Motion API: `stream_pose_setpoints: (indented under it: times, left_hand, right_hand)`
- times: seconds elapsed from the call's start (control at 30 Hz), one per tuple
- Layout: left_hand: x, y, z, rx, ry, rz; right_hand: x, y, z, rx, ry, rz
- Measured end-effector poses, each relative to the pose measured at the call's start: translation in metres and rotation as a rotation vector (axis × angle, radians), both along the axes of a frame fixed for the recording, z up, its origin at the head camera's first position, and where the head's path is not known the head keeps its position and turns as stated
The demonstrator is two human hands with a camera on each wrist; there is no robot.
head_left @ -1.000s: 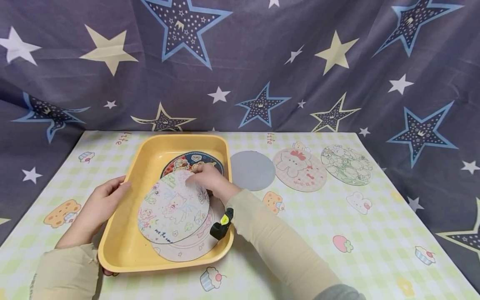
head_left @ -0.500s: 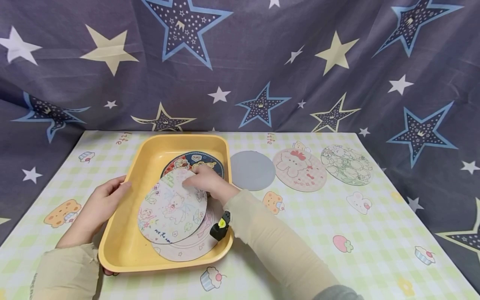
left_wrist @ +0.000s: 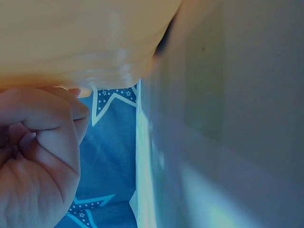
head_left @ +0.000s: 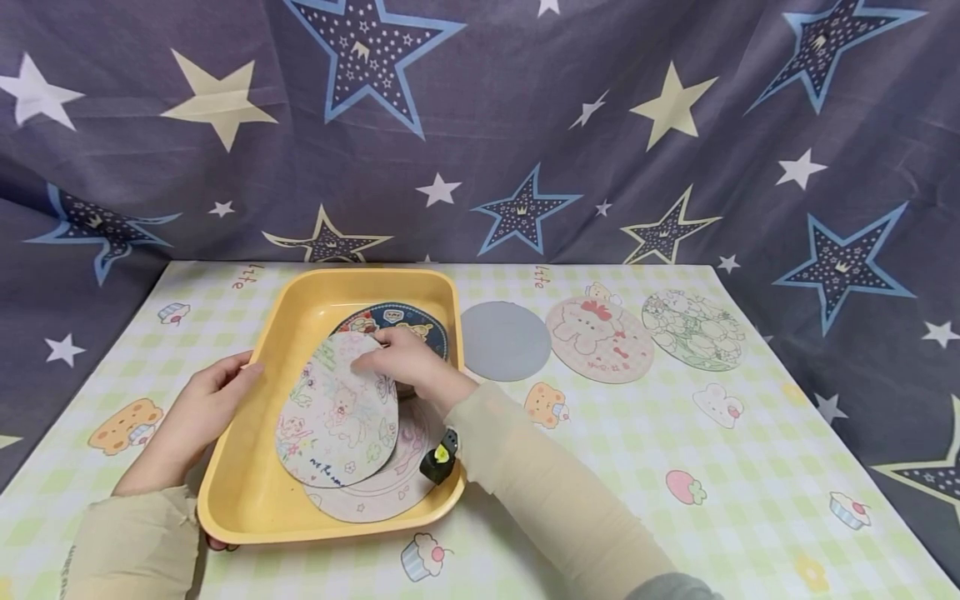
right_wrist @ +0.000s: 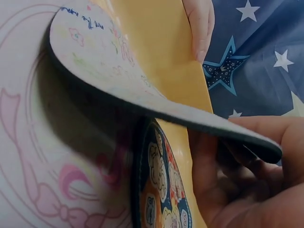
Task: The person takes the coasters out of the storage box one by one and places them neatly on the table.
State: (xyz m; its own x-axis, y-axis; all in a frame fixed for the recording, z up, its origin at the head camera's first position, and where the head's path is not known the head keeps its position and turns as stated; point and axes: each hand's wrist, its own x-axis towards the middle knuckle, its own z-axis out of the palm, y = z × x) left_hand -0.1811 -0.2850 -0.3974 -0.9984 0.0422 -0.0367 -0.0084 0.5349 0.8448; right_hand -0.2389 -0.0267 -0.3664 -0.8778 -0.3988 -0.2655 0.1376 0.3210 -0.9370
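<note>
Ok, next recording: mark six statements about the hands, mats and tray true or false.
1. The right hand pinches the bear mat. True.
2. The bear mat lies flat. False: it is bent.
3. The left hand holds the yellow tray. True.
4. The grey mat lies on the table. True.
5. The grey mat is rightmost. False: the green-patterned mat is.
6. The tray holds one mat. False: the navy mat and ribbon mat lie there too.

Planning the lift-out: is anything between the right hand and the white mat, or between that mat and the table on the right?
Nothing visible at the grip: the right hand pinches the white mat. Toward the table, the right wall of the tray stands in between, with the grey mat just outside it.
</note>
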Motion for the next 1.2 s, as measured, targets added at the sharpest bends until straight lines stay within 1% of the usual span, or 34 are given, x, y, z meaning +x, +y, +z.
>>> stream_pose_setpoints:
  times: [0.13,0.27,0.4,0.5,0.57,0.67,0.73,0.8,1.03,1.2]
  left_hand:
    - [0.000,0.000,0.000,-0.006,0.003,0.002]
    - [-0.001,-0.001,0.000,-0.014,0.000,0.003]
    - [-0.001,-0.001,0.000,-0.017,0.005,0.003]
    - [0.000,-0.001,0.000,-0.013,0.016,0.001]
    - [0.000,-0.001,0.001,-0.011,0.015,0.001]
    - [0.000,0.000,0.001,-0.008,0.007,0.002]
    - [0.000,-0.001,0.000,-0.008,0.003,0.003]
    - [0.000,-0.001,0.000,-0.005,0.004,0.002]
    - [0.000,-0.001,0.000,-0.004,0.007,0.004]
    - [0.000,-0.001,0.000,-0.001,0.007,0.000]
  right_hand:
    - [0.002,-0.002,0.001,0.053,0.078,0.015]
    - [0.005,-0.005,0.002,0.175,0.205,0.052]
    - [0.010,-0.008,0.006,0.361,0.360,0.094]
    - [0.014,-0.010,0.010,0.488,0.443,0.107]
    - [0.017,-0.012,0.011,0.545,0.477,0.109]
    - [0.019,-0.013,0.013,0.576,0.506,0.107]
    - [0.020,-0.013,0.013,0.573,0.515,0.102]
    - [0.020,-0.012,0.014,0.546,0.515,0.096]
    - [0.018,-0.005,0.017,0.365,0.463,0.072]
    - [0.017,0.000,0.017,0.292,0.447,0.045]
